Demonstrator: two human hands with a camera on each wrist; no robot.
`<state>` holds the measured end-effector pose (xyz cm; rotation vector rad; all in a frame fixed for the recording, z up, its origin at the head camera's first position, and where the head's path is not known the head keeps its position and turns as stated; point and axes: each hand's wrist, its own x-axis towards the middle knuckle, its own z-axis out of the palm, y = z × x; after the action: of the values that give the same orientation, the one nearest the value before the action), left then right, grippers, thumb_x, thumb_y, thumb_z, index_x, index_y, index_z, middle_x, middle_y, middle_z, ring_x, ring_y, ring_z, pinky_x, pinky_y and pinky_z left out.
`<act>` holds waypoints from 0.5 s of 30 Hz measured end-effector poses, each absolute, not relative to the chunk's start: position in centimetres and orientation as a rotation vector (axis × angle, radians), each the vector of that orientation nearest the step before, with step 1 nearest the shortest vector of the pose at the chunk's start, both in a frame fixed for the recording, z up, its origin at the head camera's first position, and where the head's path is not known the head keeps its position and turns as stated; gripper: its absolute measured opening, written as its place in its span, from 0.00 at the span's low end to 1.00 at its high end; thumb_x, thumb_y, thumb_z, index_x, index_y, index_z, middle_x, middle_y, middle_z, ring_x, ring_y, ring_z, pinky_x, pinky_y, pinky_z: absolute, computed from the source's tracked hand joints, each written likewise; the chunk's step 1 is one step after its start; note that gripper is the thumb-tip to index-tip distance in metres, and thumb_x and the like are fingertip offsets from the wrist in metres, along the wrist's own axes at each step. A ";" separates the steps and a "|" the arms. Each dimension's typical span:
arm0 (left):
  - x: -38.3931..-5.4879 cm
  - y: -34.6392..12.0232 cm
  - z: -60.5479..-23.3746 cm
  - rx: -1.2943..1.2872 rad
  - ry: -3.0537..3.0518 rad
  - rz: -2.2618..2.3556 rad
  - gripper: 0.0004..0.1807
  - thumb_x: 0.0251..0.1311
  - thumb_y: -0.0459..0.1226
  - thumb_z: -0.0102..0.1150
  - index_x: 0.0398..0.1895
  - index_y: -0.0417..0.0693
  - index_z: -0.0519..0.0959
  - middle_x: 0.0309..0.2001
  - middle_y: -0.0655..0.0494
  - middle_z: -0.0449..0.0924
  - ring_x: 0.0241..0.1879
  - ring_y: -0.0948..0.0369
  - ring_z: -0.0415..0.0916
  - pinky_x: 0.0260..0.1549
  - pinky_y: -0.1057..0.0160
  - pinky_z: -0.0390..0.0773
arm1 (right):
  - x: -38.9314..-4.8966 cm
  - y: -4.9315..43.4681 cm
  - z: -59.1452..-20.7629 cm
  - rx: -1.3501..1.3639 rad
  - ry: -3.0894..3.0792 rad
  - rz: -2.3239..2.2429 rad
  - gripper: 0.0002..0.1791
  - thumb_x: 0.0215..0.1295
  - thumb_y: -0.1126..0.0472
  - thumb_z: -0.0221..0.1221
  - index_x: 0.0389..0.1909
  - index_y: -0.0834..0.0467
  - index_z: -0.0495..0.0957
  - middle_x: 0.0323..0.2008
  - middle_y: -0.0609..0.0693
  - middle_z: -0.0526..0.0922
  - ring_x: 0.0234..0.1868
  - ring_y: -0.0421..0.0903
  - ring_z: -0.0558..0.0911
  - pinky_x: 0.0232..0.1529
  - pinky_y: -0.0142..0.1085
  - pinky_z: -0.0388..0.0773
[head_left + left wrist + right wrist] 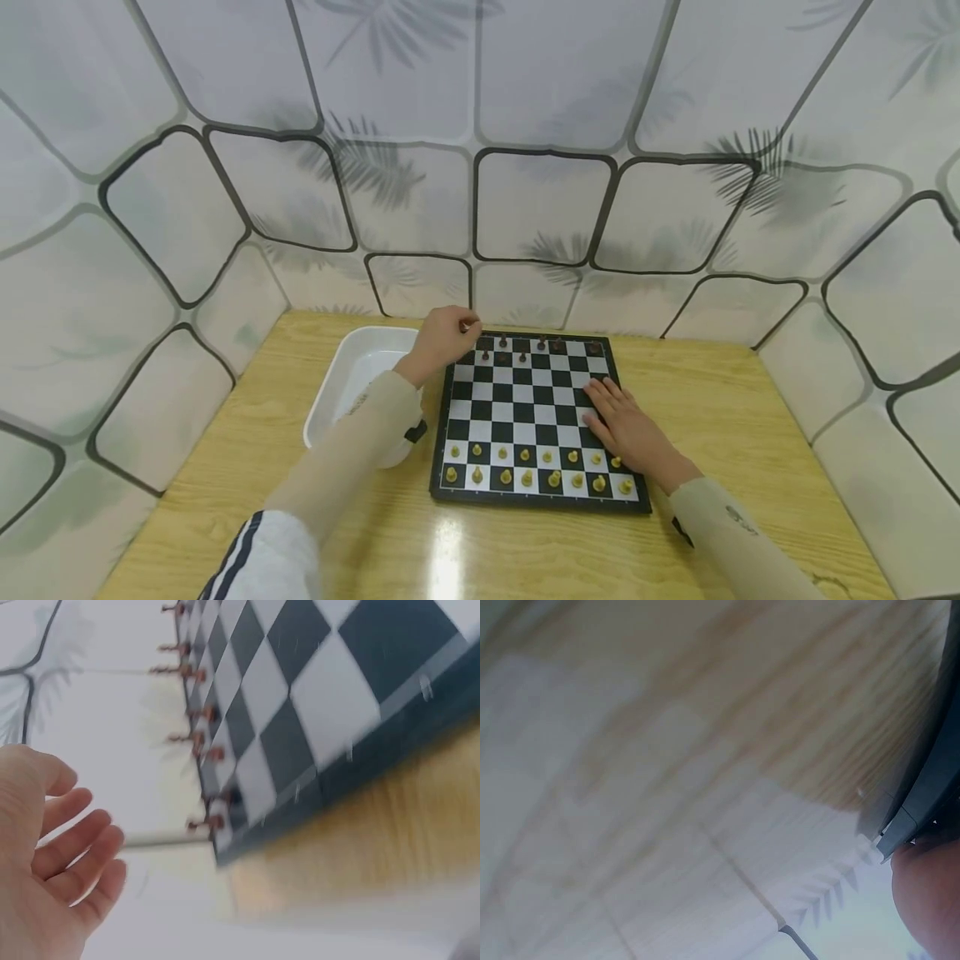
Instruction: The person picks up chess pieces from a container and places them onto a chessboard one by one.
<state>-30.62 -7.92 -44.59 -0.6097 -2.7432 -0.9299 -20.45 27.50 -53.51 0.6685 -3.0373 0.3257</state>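
A black-and-white chessboard (522,402) lies on the wooden table. My left hand (444,335) is above its far left corner, beside the white tray (324,406). In the left wrist view the left hand (64,847) has loosely curled fingers, and nothing shows between them. Several dark red chess pieces (542,342) stand at the board's far end; in that wrist view, red pieces (201,714) line its edge. Gold chess pieces (554,478) stand in two rows at the near end. My right hand (630,429) rests flat on the board's right edge, fingers extended.
The wooden table (697,392) extends on both sides of the board. A patterned wall covering (543,204) closes off the back and both sides. Part of the tray is hidden behind the left forearm (360,450).
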 end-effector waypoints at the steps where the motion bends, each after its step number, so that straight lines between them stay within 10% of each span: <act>1: -30.6 -8.6 -44.3 -0.599 -2.758 -0.924 0.14 0.72 0.38 0.58 0.49 0.41 0.89 0.46 0.46 0.91 0.44 0.51 0.87 0.48 0.51 0.86 | -20.4 27.5 -53.5 0.668 -3.039 0.331 0.35 0.84 0.46 0.49 0.80 0.65 0.61 0.80 0.64 0.63 0.83 0.66 0.57 0.81 0.62 0.54; 15: -28.8 -17.7 -44.4 -0.559 -2.961 -0.824 0.15 0.71 0.37 0.59 0.50 0.35 0.87 0.45 0.40 0.89 0.44 0.46 0.86 0.46 0.46 0.85 | -20.5 27.5 -53.4 0.678 -3.048 0.323 0.35 0.85 0.46 0.47 0.80 0.66 0.60 0.80 0.64 0.62 0.83 0.66 0.56 0.81 0.63 0.53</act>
<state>-28.82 -17.68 -44.40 -0.5594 -2.9615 -0.8240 -20.52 27.49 -53.39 0.6783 -3.0480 0.3227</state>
